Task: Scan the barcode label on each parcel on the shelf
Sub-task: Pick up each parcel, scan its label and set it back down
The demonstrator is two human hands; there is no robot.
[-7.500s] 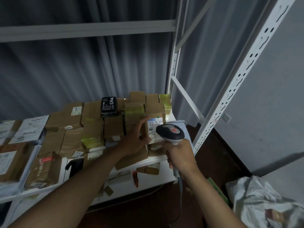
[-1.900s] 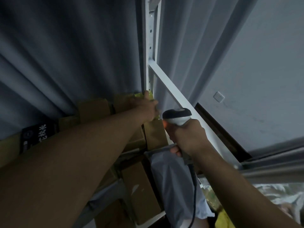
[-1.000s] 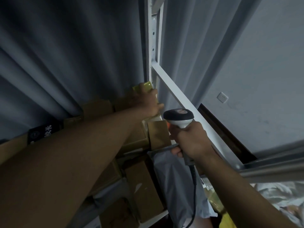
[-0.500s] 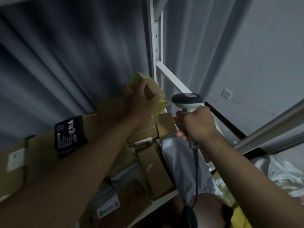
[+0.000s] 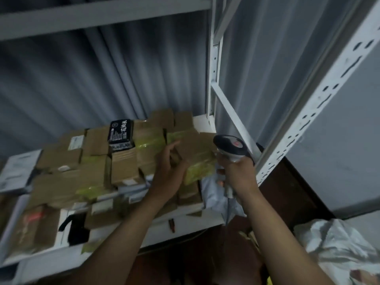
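My left hand (image 5: 169,173) has its fingers wrapped round a brown parcel (image 5: 197,155) banded with yellow tape, holding it tilted above the other parcels at the right end of the shelf (image 5: 185,226). My right hand (image 5: 238,173) grips the handle of the barcode scanner (image 5: 229,147), whose dark head sits just beside the parcel's right edge. The picture is blurred, so I cannot make out any label on the held parcel. More brown boxes crowd the shelf to the left, with a black box (image 5: 121,134) lying on top of them near the back. A white perforated upright (image 5: 308,112) rises at the right.
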